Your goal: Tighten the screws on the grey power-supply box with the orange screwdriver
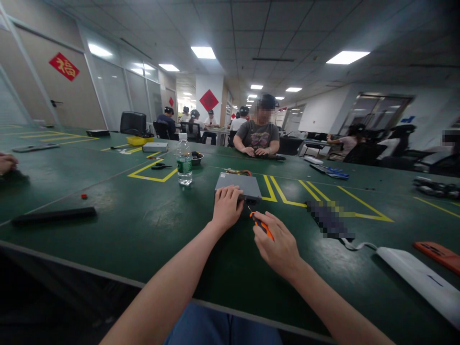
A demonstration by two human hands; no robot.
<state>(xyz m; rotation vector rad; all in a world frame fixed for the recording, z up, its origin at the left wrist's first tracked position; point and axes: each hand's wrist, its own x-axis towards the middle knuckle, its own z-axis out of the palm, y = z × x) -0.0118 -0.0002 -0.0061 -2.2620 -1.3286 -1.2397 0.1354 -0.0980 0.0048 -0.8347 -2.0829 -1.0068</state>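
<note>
A flat grey metal box [240,185] lies on the green table [143,225] in front of me. My left hand [226,207] rests on its near left corner, fingers curled over the edge and holding it. My right hand [278,245] is closed round an orange-handled screwdriver [261,225]. The tool's thin shaft points at the box's near edge. A few coloured wires [237,171] lie just behind the box.
A water bottle [184,160] stands left of the box. A long black bar [53,215] lies at the left. A white power strip [420,278] and an orange item [436,253] lie at the right. A person [259,136] sits across the table, with others further back.
</note>
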